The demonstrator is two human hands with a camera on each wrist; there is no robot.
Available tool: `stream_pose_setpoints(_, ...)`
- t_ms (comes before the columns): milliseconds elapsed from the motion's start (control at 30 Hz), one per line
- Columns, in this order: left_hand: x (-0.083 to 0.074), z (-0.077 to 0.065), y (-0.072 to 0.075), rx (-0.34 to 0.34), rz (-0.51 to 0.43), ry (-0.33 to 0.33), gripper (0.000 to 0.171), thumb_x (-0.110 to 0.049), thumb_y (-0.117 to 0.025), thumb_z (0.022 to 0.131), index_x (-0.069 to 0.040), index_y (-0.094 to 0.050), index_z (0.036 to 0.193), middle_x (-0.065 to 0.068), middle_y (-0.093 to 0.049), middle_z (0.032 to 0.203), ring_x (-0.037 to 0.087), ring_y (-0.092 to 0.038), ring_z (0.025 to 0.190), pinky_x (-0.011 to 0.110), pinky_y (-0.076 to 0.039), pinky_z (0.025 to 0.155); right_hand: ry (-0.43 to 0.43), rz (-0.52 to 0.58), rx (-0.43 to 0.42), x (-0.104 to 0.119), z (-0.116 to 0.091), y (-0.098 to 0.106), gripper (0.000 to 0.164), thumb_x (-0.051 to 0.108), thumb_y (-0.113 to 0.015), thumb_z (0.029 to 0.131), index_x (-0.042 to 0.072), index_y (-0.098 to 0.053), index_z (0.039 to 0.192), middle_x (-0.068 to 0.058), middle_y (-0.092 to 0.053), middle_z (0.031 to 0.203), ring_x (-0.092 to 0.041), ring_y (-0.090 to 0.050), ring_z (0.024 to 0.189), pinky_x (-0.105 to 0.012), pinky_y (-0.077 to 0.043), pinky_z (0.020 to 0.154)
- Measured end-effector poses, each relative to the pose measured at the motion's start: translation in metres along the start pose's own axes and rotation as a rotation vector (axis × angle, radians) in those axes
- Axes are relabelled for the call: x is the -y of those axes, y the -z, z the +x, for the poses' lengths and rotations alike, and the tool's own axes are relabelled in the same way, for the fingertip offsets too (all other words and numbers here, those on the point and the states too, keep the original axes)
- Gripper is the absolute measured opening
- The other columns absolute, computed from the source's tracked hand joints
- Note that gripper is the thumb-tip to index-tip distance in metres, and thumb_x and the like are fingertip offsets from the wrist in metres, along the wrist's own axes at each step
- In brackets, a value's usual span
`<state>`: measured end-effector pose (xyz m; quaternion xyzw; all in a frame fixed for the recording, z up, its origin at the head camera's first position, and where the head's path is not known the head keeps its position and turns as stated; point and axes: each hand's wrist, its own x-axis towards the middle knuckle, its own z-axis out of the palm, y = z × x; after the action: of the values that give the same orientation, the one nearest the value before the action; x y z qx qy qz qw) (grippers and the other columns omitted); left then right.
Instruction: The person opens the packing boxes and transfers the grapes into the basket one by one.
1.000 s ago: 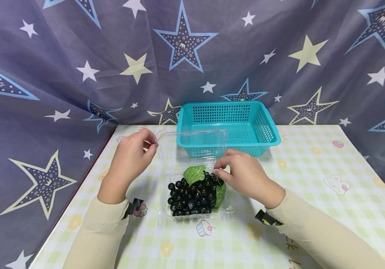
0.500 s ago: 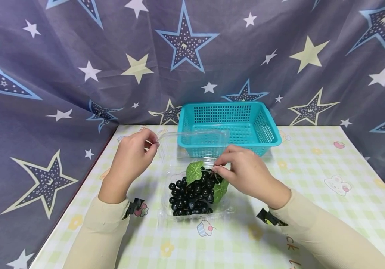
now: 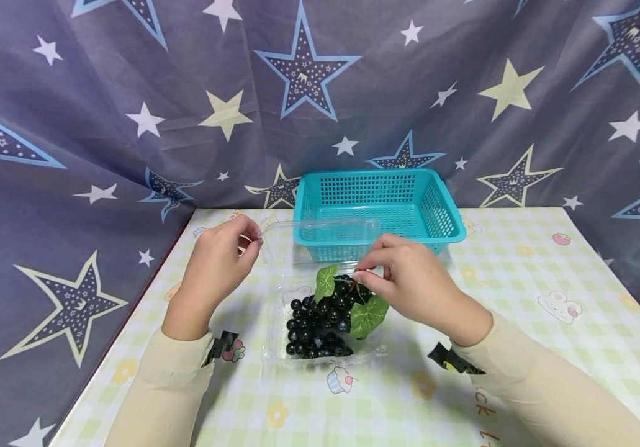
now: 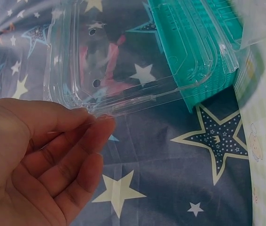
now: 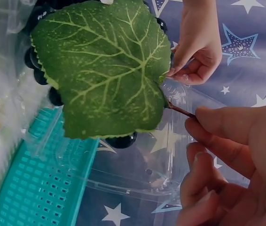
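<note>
A bunch of black grapes (image 3: pixel 320 326) with green leaves (image 3: pixel 368 315) hangs partly over a clear plastic clamshell box (image 3: pixel 275 357), its lower grapes still within the box's outline. My right hand (image 3: pixel 409 279) pinches the bunch by its thin brown stem (image 5: pixel 182 110) between thumb and forefinger. At the back left, my left hand (image 3: pixel 221 257) pinches the corner of the raised clear lid (image 4: pixel 137 101) with thumb and fingertips. In the right wrist view a big leaf (image 5: pixel 107 70) covers most of the grapes.
Behind the box stands a turquoise plastic basket (image 3: pixel 448 231), overlapped by the clear lid in the head view. A pale checked cloth (image 3: pixel 509 354) covers the table. A dark curtain with stars (image 3: pixel 185 74) hangs along the back and left.
My right hand has drawn the bunch's stem end upward; the grapes have shifted and bunched, and the leaves now stand out more. My left hand keeps its place at the lid corner.
</note>
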<state>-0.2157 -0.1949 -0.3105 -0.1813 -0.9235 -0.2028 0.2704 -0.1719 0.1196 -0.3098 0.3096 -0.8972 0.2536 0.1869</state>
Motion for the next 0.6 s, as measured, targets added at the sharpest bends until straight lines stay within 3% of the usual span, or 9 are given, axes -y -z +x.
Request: stream_pose_setpoints(600, 0.001, 0.0, -0.001, -0.012, -0.004, -0.013, 0.005, -0.014, -0.063, 0.084, -0.017, -0.061, 0.086, -0.005, -0.067, 0.082, 0.01, -0.068, 0.071, 0.033, -0.051, 0.063, 0.032, -0.025, -0.053, 0.01, 0.006, 0.025, 0.004, 0.034, -0.069, 0.086, 0.033, -0.073, 0.087, 0.021, -0.054, 0.087, 0.002, -0.045, 0.057, -0.021, -0.04, 0.052)
